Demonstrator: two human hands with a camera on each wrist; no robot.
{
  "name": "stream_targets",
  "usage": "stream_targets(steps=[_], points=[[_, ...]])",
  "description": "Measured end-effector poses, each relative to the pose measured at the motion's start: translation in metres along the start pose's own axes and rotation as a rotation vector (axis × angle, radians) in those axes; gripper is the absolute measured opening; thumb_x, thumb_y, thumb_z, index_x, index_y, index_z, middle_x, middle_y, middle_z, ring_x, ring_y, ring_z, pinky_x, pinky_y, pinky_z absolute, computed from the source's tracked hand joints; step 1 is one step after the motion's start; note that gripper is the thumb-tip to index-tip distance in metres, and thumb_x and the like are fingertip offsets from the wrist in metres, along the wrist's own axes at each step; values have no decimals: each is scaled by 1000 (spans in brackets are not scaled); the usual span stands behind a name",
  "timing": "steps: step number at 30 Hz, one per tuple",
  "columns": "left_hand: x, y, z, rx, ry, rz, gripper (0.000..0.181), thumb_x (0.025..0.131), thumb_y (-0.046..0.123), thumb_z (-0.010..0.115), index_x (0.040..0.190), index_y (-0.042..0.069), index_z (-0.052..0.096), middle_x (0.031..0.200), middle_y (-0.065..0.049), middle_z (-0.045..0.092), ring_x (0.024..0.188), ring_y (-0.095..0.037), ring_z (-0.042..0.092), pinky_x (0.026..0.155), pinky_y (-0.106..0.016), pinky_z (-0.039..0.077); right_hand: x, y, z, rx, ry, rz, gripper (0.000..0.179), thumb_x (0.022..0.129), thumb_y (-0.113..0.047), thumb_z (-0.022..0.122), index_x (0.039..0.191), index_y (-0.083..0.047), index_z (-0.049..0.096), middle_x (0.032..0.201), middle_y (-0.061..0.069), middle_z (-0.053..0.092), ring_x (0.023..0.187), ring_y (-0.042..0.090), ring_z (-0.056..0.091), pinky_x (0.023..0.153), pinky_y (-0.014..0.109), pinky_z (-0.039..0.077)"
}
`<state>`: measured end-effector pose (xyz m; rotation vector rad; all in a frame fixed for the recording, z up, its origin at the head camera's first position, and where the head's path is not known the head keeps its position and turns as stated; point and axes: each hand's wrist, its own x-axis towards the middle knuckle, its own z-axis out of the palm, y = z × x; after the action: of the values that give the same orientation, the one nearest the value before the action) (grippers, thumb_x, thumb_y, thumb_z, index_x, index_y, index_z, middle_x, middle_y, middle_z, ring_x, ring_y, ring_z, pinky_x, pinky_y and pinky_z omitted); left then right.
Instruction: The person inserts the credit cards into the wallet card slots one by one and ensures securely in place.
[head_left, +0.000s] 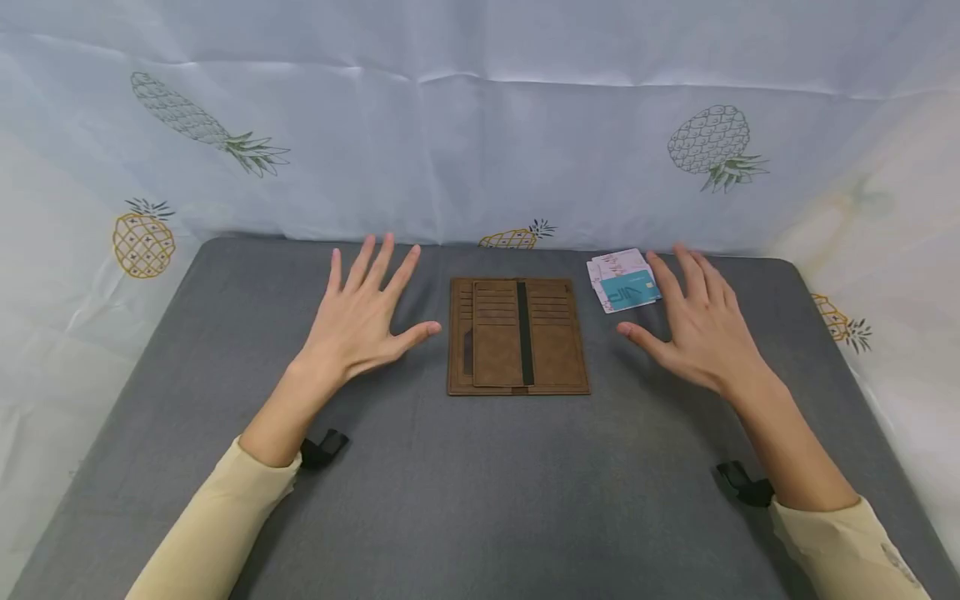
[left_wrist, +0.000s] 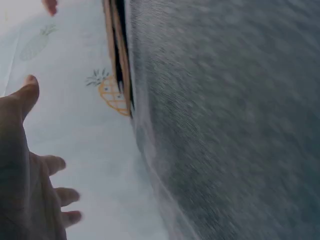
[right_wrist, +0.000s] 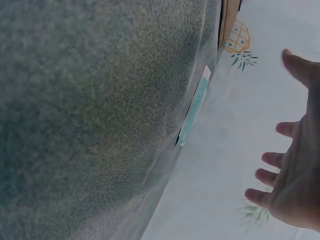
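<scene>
A brown wallet [head_left: 551,354] lies spread open in the middle of the grey table, its card slots facing up and a dark strip down its centre. To its right is a small stack of cards [head_left: 621,265], pink and white ones with a teal card marked VIP on top. My left hand [head_left: 358,312] is held left of the wallet, fingers spread and holding nothing. On the other side my right hand [head_left: 697,325] has its fingers extended, close beside the cards, and it is also without anything in it. The wrist views show both hands raised above the tabletop.
The grey table [head_left: 450,500] ends at a white curtain [head_left: 450,150] printed with pineapples, which rises behind it and along both sides. A dark strap piece [head_left: 324,450] shows at the left wrist, and a similar strap piece [head_left: 744,485] at the right.
</scene>
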<state>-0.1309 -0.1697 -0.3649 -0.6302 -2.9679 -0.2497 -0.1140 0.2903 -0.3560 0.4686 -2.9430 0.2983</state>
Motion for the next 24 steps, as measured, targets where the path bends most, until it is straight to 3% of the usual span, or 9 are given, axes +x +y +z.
stream_targets(steps=[3, 6, 10, 15, 21, 23, 24], points=[[3, 5, -2, -87, -59, -29, 98, 102, 69, 59, 176, 19, 18, 182, -20, 21, 169, -43, 20, 134, -73, 19, 5, 2, 2, 36, -8, 21, 100, 97, -64, 69, 171, -9, 30, 172, 33, 29, 154, 60, 30, 117, 82, 30], [7, 14, -5, -235, -162, -83, 89, 106, 55, 63, 175, 16, 23, 179, -19, 30, 165, -43, 31, 125, -75, 35, 11, 4, 4, 92, -19, 52, 91, 98, -50, 74, 164, 2, 39, 160, 38, 40, 143, 62, 38, 111, 81, 36], [18, 25, -5, -442, -270, -129, 80, 108, 42, 65, 173, 12, 28, 174, -20, 40, 160, -43, 40, 121, -72, 43, 22, 9, 7, 185, -88, 129, 84, 101, -38, 75, 159, 12, 40, 150, 44, 43, 135, 62, 41, 104, 78, 40], [32, 38, 2, -618, -294, -121, 68, 110, 32, 63, 166, 4, 38, 164, -26, 51, 149, -45, 55, 118, -63, 51, 36, 17, 9, 245, -215, 217, 78, 105, -37, 69, 150, 23, 45, 146, 48, 45, 137, 63, 41, 106, 76, 42], [41, 46, 15, -715, -292, -170, 64, 110, 25, 62, 166, 5, 38, 165, -26, 48, 153, -44, 50, 120, -62, 49, 52, 26, 12, 209, -318, 278, 81, 106, -46, 64, 143, 26, 52, 142, 47, 54, 130, 59, 54, 103, 70, 50], [42, 47, 18, -757, -278, -210, 66, 109, 21, 61, 167, 6, 35, 165, -26, 47, 153, -43, 49, 121, -62, 48, 57, 27, 13, 189, -324, 298, 81, 105, -50, 65, 137, 23, 58, 133, 44, 61, 116, 54, 62, 94, 64, 55], [43, 47, 19, -782, -270, -231, 67, 108, 20, 62, 167, 7, 33, 165, -26, 47, 153, -43, 49, 122, -61, 47, 60, 27, 14, 182, -328, 308, 76, 103, -52, 66, 127, 20, 65, 117, 40, 67, 102, 48, 65, 83, 58, 57]])
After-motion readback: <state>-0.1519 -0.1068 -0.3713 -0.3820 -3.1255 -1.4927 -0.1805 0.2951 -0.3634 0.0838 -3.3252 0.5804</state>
